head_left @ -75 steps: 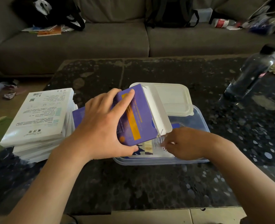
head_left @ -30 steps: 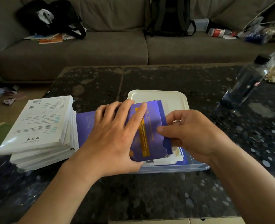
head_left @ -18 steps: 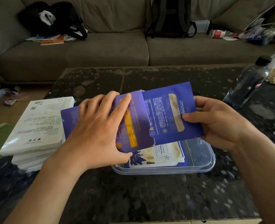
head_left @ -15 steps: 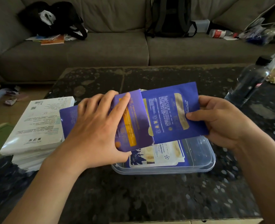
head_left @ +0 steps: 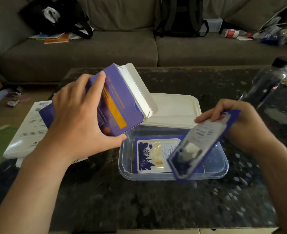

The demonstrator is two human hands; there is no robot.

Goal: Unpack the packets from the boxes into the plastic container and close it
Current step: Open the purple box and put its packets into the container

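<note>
Dark and glossy with pale speckles, the tabletop (head_left: 139, 208) looks slick, so light things would likely slide on it. Nearest, the right hand (head_left: 232, 122) pinches a packet (head_left: 198, 146) by its upper end. The packet hangs tilted over the right side of the container (head_left: 224, 168), its low end near the front rim. It is a thin, shiny blue-edged pouch with a pale panel, blurred by motion. I judge it light, limp and a little slippery. A grip on the flat sealed border should hold it best, and it should lie flat if set down.

The container is a shallow clear plastic tub with rounded corners, probably light and easily nudged. A second packet (head_left: 154, 156) lies flat on its floor, towards the left.

The left hand (head_left: 78, 119) clamps a purple box (head_left: 115, 105) above the container's left rear corner, fingers spread on its face and thumb under its lower edge. The box is printed card with an orange band, and its white flap stands open at the right end. It is probably stiff but crushable. Whether more packets are inside is hidden.

Behind the container a white lid (head_left: 173, 110) lies flat, a semi-rigid plastic sheet with a raised rim. Pressing around its edges should seat it. White boxes (head_left: 31, 132) are stacked at left, partly behind the left hand. A dark bottle (head_left: 266, 83) is at the far right, with a grey fabric sofa (head_left: 105, 51) beyond.
</note>
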